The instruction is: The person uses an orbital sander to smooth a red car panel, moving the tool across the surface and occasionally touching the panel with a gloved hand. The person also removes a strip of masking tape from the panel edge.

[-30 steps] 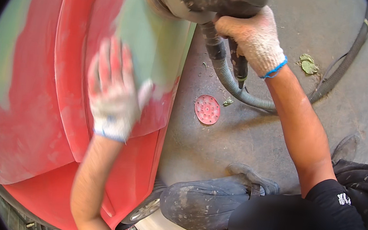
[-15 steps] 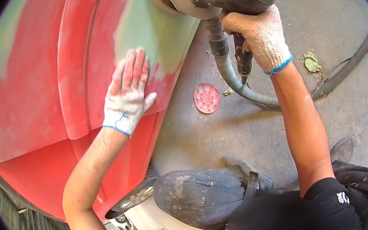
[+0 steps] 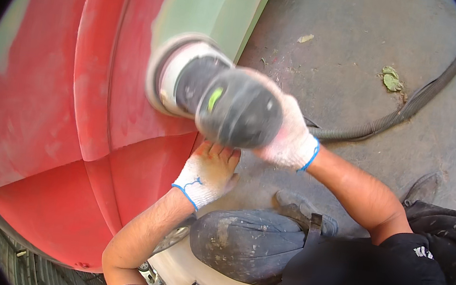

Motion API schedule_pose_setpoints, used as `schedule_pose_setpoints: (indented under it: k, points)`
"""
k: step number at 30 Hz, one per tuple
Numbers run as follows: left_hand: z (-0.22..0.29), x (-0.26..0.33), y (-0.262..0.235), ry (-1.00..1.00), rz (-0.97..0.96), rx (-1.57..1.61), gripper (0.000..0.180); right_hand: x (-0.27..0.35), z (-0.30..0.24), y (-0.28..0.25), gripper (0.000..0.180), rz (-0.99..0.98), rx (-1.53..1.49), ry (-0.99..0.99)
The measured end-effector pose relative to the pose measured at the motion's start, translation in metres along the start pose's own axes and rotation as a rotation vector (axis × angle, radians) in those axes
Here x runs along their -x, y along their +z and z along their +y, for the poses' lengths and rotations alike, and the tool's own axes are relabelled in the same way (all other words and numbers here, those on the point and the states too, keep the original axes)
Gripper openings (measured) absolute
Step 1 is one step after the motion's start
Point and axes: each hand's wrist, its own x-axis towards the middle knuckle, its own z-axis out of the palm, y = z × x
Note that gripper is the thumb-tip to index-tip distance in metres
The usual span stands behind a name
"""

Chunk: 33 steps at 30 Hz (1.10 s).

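Observation:
A dark, round-bodied power sander (image 3: 240, 110) is pressed with its pale disc against the red and green-grey car body panel (image 3: 50, 58). My right hand (image 3: 292, 133), in a white knit glove with a blue cuff, is closed round the sander's far side; its fingers are mostly hidden by the tool. Just below the sander, my gloved left hand (image 3: 209, 171) reaches up with fingers extended and thumb apart. Its fingertips meet the tool's lower edge in the picture, and I cannot tell whether they touch it. Sanded patches show dull red and green.
A ribbed grey hose (image 3: 366, 128) curves across the concrete floor (image 3: 327, 75) to the upper right. A crumpled green leaf (image 3: 391, 80) lies beside it. My bent knee (image 3: 247, 244) in dusty dark trousers is close below my hands. A car wheel (image 3: 173, 238) shows beneath the panel.
The sander and my right hand have come down and toward the left. My left hand has left the panel's face, shifting right and lower. The pink perforated disc on the floor is now hidden.

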Motion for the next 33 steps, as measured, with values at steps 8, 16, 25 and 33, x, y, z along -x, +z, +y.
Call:
schedule_pose_setpoints:
  k: [8, 16, 25, 33]
  points:
    - [0.002, -0.009, 0.002, -0.003, 0.065, 0.075, 0.048, -0.029, -0.016, -0.029, 0.071, 0.136, 0.567, -0.152]
    - [0.024, 0.005, -0.022, 0.139, 0.04, 0.05, 0.053, 0.023, -0.011, 0.013, 0.074, 0.08, 0.443, -0.079]
    - [-0.086, 0.003, -0.087, -0.156, 0.435, -0.548, 0.077, -0.005, -0.05, -0.037, 0.054, 0.431, 0.41, -0.036]
    - [-0.102, -0.044, -0.089, -0.479, 0.372, -0.894, 0.09, -0.009, -0.084, -0.065, 0.038, 0.573, 0.213, 0.121]
